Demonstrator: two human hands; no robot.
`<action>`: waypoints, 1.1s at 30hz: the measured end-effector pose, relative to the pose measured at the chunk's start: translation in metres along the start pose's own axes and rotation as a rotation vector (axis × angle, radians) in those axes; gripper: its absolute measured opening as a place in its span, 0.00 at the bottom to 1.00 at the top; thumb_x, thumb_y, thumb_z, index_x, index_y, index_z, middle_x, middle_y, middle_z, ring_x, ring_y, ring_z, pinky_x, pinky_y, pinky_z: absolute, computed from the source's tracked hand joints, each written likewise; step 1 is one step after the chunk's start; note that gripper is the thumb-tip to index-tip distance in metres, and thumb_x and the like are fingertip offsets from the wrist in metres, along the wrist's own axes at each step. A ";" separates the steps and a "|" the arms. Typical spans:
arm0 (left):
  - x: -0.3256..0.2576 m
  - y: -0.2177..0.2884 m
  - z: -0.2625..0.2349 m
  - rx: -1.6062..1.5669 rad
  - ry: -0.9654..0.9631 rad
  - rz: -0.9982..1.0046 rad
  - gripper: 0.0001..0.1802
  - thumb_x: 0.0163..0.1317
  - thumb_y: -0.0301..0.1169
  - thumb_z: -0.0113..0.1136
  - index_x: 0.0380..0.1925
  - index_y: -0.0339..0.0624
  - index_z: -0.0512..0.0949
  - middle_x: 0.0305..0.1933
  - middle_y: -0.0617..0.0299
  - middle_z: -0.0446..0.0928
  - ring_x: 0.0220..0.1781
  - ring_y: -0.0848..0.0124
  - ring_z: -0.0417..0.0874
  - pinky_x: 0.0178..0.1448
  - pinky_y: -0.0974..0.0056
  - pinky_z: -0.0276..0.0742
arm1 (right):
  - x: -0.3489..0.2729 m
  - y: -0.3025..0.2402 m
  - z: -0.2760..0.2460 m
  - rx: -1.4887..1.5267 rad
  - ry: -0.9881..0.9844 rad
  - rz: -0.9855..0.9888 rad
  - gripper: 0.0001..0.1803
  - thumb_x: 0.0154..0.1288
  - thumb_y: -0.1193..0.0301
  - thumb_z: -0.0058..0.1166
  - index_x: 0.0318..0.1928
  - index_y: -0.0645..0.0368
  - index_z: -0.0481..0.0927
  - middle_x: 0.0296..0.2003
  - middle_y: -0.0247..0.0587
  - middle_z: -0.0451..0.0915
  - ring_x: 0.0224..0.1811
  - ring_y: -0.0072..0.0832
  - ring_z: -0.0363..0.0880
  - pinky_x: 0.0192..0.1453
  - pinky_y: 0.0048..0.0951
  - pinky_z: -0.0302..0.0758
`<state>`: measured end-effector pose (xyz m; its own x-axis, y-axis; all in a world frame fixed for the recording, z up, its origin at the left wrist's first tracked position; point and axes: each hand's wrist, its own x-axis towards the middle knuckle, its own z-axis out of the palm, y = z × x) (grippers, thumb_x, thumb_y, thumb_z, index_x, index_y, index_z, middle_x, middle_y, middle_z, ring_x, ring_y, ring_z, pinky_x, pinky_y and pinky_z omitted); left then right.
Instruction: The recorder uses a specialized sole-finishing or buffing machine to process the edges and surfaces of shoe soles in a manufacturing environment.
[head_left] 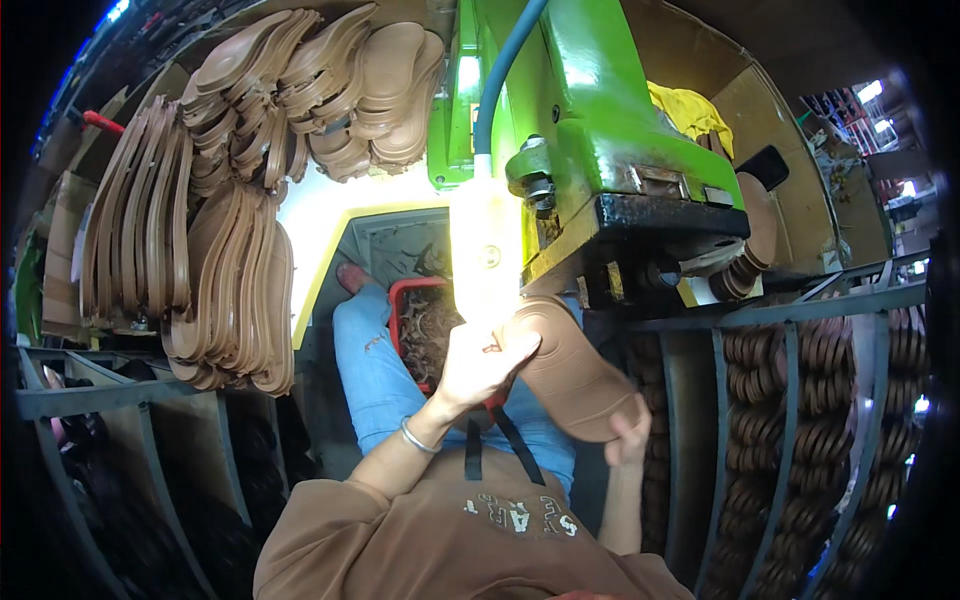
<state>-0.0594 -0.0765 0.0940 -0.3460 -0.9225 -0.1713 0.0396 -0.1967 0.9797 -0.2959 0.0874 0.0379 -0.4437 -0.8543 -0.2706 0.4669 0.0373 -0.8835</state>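
A brown shoe sole (pixel 575 385) lies slanted across my lap, in front of the green machine (pixel 600 130). My left hand (pixel 485 365) is closed on its far left end, right below a glaring white lamp (pixel 487 250). At the near right end, the fingers of my right hand (pixel 628 437) wrap round the edge. The far tip of the sole reaches up close beneath the machine's dark head (pixel 670 222); whether they touch I cannot tell. Glare washes out part of my left fingers.
A red basket (pixel 398 300) full of brown trimmings stands between my legs. Stacks of untrimmed soles (pixel 230 290) lie at the left. On the right, a rack (pixel 785 315) holds many soles, with a yellow cloth (pixel 690 110) and a black phone-like object (pixel 768 166) beyond it.
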 end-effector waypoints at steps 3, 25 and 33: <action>0.004 0.010 0.004 -0.008 -0.017 0.108 0.17 0.55 0.28 0.64 0.44 0.32 0.77 0.37 0.61 0.80 0.38 0.79 0.76 0.43 0.71 0.73 | 0.045 -0.034 0.004 0.062 0.036 -0.131 0.23 0.54 0.76 0.59 0.52 0.65 0.69 0.48 0.43 0.75 0.52 0.32 0.73 0.60 0.32 0.68; -0.054 0.007 -0.128 -0.245 0.219 0.046 0.21 0.50 0.23 0.64 0.45 0.26 0.75 0.40 0.54 0.80 0.41 0.72 0.81 0.49 0.70 0.75 | 0.086 -0.009 0.155 0.000 -0.308 -0.226 0.20 0.57 0.78 0.50 0.51 0.74 0.71 0.44 0.47 0.77 0.44 0.30 0.77 0.52 0.27 0.73; -0.100 -0.035 -0.137 -0.232 0.256 -0.068 0.20 0.48 0.27 0.66 0.41 0.27 0.75 0.39 0.53 0.81 0.40 0.71 0.82 0.49 0.68 0.76 | 0.071 -0.008 0.185 -0.030 -0.360 -0.141 0.20 0.53 0.81 0.55 0.48 0.70 0.71 0.39 0.43 0.78 0.40 0.26 0.78 0.50 0.27 0.74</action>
<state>0.1021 -0.0228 0.0624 -0.1103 -0.9522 -0.2849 0.2464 -0.3039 0.9203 -0.1897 -0.0694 0.0963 -0.2022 -0.9793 0.0013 0.3952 -0.0828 -0.9149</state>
